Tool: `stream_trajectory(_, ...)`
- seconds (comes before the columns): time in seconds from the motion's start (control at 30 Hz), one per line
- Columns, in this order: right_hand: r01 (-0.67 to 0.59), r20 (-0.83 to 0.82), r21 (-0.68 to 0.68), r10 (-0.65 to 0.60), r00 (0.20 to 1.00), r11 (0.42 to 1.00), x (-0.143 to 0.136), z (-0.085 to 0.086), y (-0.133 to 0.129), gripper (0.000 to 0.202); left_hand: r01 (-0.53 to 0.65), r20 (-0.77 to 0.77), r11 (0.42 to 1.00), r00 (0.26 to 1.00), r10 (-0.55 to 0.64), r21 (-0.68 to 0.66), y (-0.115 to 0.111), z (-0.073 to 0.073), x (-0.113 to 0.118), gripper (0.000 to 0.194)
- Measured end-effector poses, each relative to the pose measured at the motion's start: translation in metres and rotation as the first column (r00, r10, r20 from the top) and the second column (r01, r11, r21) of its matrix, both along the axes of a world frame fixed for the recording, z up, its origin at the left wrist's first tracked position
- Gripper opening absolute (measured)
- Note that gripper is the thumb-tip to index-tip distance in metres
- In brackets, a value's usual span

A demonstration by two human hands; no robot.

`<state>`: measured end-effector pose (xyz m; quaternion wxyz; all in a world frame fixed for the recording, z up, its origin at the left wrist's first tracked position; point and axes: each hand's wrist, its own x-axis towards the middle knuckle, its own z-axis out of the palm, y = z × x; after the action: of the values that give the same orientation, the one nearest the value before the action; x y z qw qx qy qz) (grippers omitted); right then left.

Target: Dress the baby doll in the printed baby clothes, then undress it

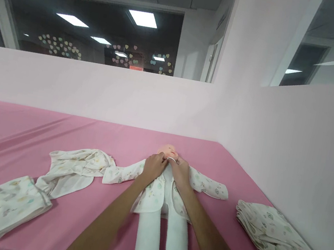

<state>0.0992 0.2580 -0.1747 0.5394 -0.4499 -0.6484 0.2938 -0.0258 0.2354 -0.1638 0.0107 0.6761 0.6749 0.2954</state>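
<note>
A baby doll (149, 242) lies on its back on the pink sheet, its head at the far end and its white legs toward me. It wears a white printed baby jacket (152, 196), open down the front, with both sleeves spread out sideways. My left hand (155, 167) is closed on the jacket's collar edge just below the doll's chin. Beside it, my right hand (180, 173) pinches the other side of the collar. The fingertips of the two hands are close together at the neck. My hands partly cover the jacket's upper chest.
Folded printed baby clothes (0, 209) lie at the near left. A loosely crumpled printed garment (77, 169) sits between them and the doll. Another folded printed cloth (275, 232) rests at the right, near the wall. White walls (95, 91) edge the pink sheet (24, 130) behind and at right.
</note>
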Motion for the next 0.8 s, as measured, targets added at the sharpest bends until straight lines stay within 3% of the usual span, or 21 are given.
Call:
stream_trajectory(0.27,-0.024,0.109,0.085,0.015,0.994,0.996,0.001,0.0,-0.011,0.021,0.042,0.129,0.999,0.991,-0.042,-0.004,0.0,-0.001,-0.002,0.017)
stream_trajectory(0.4,-0.074,0.176,0.112,0.054,0.983,0.991,0.002,0.001,-0.013,0.024,0.136,0.243,0.991,0.962,-0.127,-0.021,-0.002,0.001,-0.008,0.015)
stream_trajectory(0.53,-0.126,0.221,0.126,0.096,0.971,0.984,0.003,0.002,-0.015,0.025,0.227,0.352,0.973,0.915,-0.196,-0.047,-0.004,0.003,-0.013,0.026)
stream_trajectory(0.8,-0.081,0.232,0.118,0.052,0.971,0.99,0.002,0.0,-0.017,0.023,0.174,0.357,0.984,0.923,-0.146,-0.047,0.0,0.004,-0.01,0.026)
